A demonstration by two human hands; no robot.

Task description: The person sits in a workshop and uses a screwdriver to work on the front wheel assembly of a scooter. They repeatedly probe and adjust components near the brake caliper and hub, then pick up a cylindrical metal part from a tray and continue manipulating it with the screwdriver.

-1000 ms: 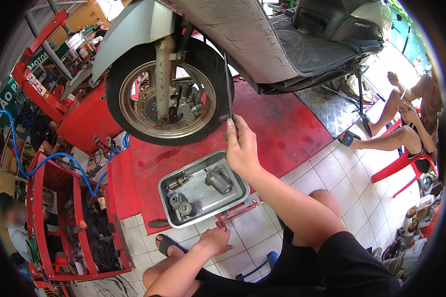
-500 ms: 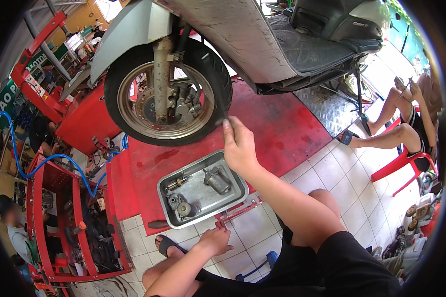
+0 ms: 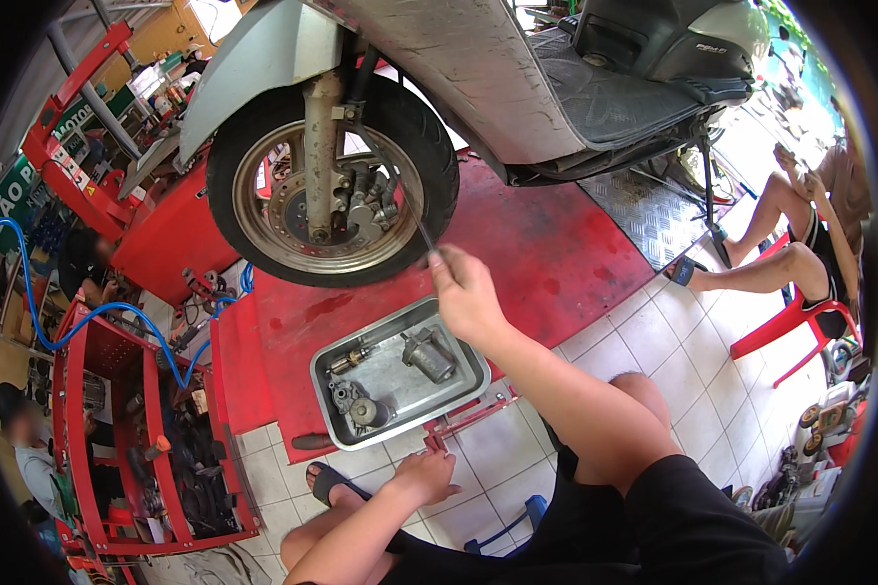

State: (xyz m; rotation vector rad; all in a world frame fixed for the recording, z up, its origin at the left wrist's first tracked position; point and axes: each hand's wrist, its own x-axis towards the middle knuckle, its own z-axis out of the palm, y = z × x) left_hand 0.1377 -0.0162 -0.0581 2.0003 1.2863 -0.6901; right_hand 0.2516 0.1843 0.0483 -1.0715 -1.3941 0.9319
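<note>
My right hand [image 3: 463,292] is closed round a long, thin metal tool [image 3: 422,226], which points up across the front tyre [image 3: 293,270] of a silver scooter [image 3: 458,58], in front of the brake caliper [image 3: 369,203]. My left hand [image 3: 421,478] is low, beside a red metal bar [image 3: 466,417] under the platform's edge, with curled fingers; what they grip is unclear. Between my hands and the wheel, a steel tray [image 3: 415,398] holds several metal parts, including a cylindrical housing [image 3: 429,359].
The scooter stands over a red platform [image 3: 546,239] with a tread plate [image 3: 629,210]. At left are a red tool cart [image 3: 146,429], blue hose [image 3: 68,336] and two people [image 3: 29,458] [image 3: 88,273]. A person [image 3: 819,224] sits at right on a red chair [image 3: 771,336].
My right hand has moved slightly left and down, tilting the tool from nearly upright to a slant across the wheel. The seated person's hands moved. My left hand stays put.
</note>
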